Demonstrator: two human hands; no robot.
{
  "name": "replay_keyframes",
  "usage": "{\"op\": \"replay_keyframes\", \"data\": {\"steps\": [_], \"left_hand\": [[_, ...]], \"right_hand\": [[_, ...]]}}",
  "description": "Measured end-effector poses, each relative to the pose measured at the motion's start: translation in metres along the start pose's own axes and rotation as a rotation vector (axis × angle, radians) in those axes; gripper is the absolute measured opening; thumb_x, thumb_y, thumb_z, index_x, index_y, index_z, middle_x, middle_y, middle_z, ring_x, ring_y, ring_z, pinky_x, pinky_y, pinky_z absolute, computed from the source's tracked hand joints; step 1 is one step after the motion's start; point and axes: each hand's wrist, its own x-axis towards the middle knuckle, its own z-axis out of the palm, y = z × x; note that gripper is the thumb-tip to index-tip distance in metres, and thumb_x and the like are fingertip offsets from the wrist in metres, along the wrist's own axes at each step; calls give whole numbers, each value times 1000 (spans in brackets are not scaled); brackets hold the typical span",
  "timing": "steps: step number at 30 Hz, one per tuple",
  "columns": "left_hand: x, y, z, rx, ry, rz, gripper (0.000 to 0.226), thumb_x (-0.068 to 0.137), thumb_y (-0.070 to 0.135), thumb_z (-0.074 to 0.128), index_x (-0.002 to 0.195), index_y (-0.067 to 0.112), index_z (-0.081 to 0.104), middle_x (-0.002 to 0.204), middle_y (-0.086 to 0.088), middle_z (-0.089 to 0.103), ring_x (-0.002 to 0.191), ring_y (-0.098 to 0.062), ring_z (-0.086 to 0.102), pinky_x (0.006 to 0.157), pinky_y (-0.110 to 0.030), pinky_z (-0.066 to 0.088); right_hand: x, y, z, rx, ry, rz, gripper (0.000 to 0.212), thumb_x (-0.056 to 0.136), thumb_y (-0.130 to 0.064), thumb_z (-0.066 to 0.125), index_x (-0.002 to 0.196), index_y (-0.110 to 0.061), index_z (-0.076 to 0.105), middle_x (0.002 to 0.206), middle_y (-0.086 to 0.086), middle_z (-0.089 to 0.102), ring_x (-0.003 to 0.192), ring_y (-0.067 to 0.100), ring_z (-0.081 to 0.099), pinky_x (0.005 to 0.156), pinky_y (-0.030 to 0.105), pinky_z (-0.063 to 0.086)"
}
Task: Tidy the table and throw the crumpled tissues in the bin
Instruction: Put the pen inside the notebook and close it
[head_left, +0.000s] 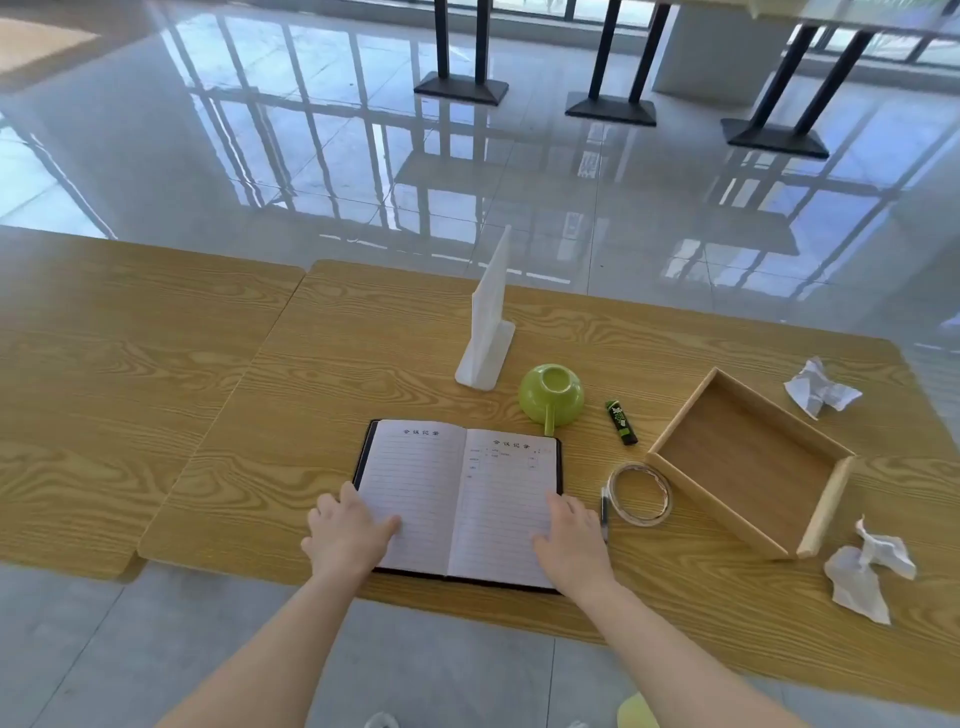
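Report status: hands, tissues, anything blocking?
Left hand and right hand flat on the open notebook, holding nothing. Two crumpled tissues untouched at table's right. Wooden tray sits between.

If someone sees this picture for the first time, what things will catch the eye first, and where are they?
An open notebook lies at the near edge of the table, with the left hand and right hand flat on its pages. To its right are a wooden tray and two crumpled tissues, one beyond the tray and one nearer. A green cup lies upside down just behind the notebook.
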Motion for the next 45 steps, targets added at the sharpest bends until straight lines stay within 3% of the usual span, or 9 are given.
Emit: {"op": "replay_keyframes", "data": {"steps": [3, 6, 16, 21, 24, 29, 34, 37, 45], "left_hand": [[4, -4, -11, -89, -4, -36, 60, 84, 50, 67, 127, 13, 49, 125, -13, 54, 115, -33, 52, 94, -48, 46], [4, -7, -22, -252, 60, 43, 27, 86, 28, 65, 109, 14, 64, 101, -4, 68, 83, -21, 60, 72, -39, 51], [-57, 34, -46, -515, 164, 392, 43, 87, 14, 69, 128, 21, 61, 96, 12, 68, 78, -3, 64, 64, -19, 48], [-84, 68, -35, -469, 175, 531, 43, 87, 18, 68, 128, 28, 62, 100, 17, 69, 74, 1, 65, 70, -22, 54], [-94, 86, -23, -404, 197, 613, 34, 85, 18, 66, 117, 32, 65, 89, 18, 67, 71, -4, 62, 69, -27, 54], [-105, 107, -3, -252, 202, 675, 32, 84, 14, 58, 113, 26, 62, 83, 7, 59, 76, -17, 58, 67, -33, 49], [-117, 123, 17, -95, 175, 649, 26, 85, 17, 52, 110, 23, 57, 90, 4, 55, 86, -19, 56, 64, -33, 49], [-120, 130, 30, -95, 113, 617, 35, 84, 16, 52, 118, 22, 56, 99, 3, 51, 88, -20, 55, 69, -33, 49], [-115, 138, 62, 5, 62, 654, 44, 87, 35, 57, 130, 25, 53, 109, 4, 50, 100, -20, 53, 82, -32, 46]], "right_hand": [[1, 1, -3, 23, 16, -2, 57, 98, -22, 51, 151, -14, 29, 155, 10, 32, 138, 31, 27, 115, 40, 26], [3, 3, -6, 55, -22, 15, 60, 98, -22, 50, 153, -14, 27, 155, 8, 33, 139, 29, 28, 115, 40, 26], [4, 4, -28, 190, 73, -40, 48, 99, -22, 55, 144, -11, 45, 142, 8, 52, 131, 24, 48, 107, 38, 41], [10, -23, -51, 672, 66, -51, 35, 99, -30, 56, 127, -9, 60, 99, 3, 72, 88, 21, 71, 84, 44, 60], [15, -47, -65, 755, 35, -133, 41, 98, -33, 59, 130, -8, 59, 97, 2, 73, 78, 17, 73, 75, 38, 63], [24, -65, -86, 536, 80, -248, 51, 93, -38, 66, 135, -11, 55, 90, 4, 74, 71, 15, 73, 76, 40, 61], [36, -52, -93, 196, 165, -270, 45, 89, -22, 69, 130, -8, 59, 88, 6, 73, 87, 24, 69, 82, 36, 53], [41, -41, -94, 151, 182, -242, 32, 84, -14, 71, 113, 1, 65, 79, 8, 73, 83, 27, 68, 79, 40, 54], [54, -10, -83, 167, 168, -156, 31, 84, -9, 70, 114, -3, 66, 87, 9, 73, 88, 29, 67, 83, 41, 54]]}}
